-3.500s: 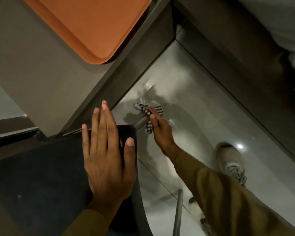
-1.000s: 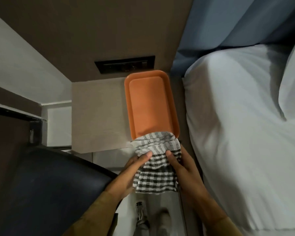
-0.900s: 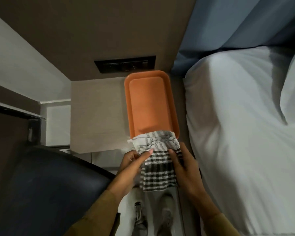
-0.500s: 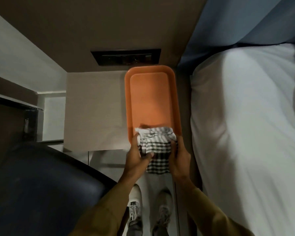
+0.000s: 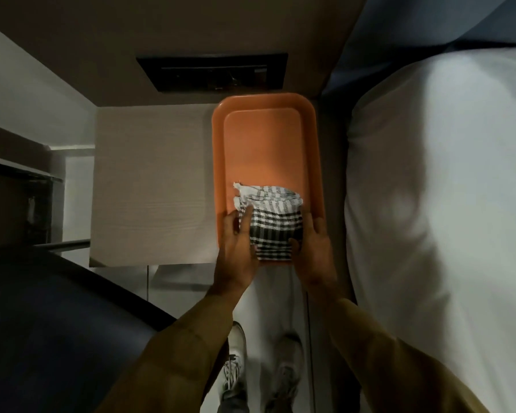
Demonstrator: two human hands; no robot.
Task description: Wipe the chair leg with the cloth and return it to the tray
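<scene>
A folded black-and-white checked cloth (image 5: 273, 222) lies in the near end of the orange tray (image 5: 262, 144), which sits on a small pale wooden table (image 5: 149, 186). My left hand (image 5: 237, 248) holds the cloth's left side, fingers resting on top of it. My right hand (image 5: 313, 248) grips its right side, thumb on the near edge. The dark chair seat (image 5: 51, 323) is at the lower left; a thin metal bar (image 5: 69, 244) shows beside the table. The chair leg is hidden.
A white bed (image 5: 441, 219) fills the right side, close to the tray. A dark switch panel (image 5: 215, 71) is set in the brown wall behind the table. My two shoes (image 5: 259, 368) stand on the tiled floor below the tray.
Earlier my right hand rubbed the cloth on the chair leg near the floor. Since then both hands folded the cloth and moved it forward, fully onto the tray's near end.
</scene>
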